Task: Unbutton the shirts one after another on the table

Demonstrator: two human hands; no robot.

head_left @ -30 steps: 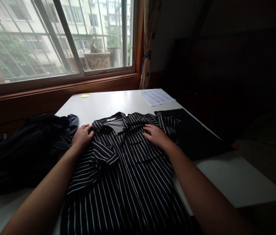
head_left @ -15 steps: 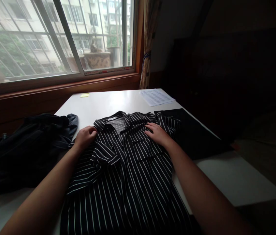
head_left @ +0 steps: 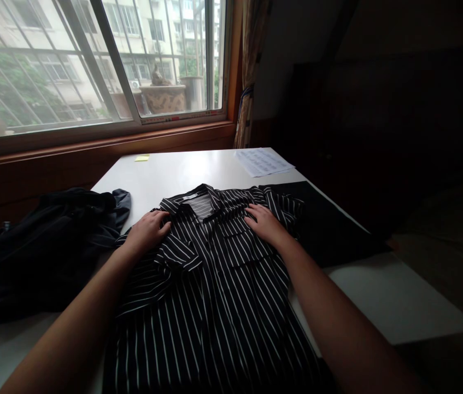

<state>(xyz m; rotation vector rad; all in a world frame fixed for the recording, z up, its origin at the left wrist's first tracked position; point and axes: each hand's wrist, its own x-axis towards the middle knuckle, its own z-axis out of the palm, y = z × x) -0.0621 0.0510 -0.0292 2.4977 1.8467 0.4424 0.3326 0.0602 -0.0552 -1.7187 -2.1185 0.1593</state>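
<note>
A black shirt with white stripes (head_left: 215,290) lies front side up on the white table (head_left: 174,169), its collar pointing away from me. The left-hand sleeve is folded inward over the body. My left hand (head_left: 149,230) rests on the shirt's shoulder beside the collar, fingers stretched out and the thumb apart. On the chest, above the pocket, my right hand (head_left: 264,223) lies flat with its fingers spread. Neither hand grips the cloth visibly.
A heap of dark clothing (head_left: 51,246) lies at the left. Black folded cloth (head_left: 329,230) is on the right, partly under the shirt's sleeve. Printed sheets (head_left: 264,162) and a yellow sticky note (head_left: 141,158) lie at the far edge, below the window (head_left: 165,65).
My left hand has slid slightly right, toward the collar, and its fingers have straightened. The collar has shifted a little to the right. My right hand has barely moved.
</note>
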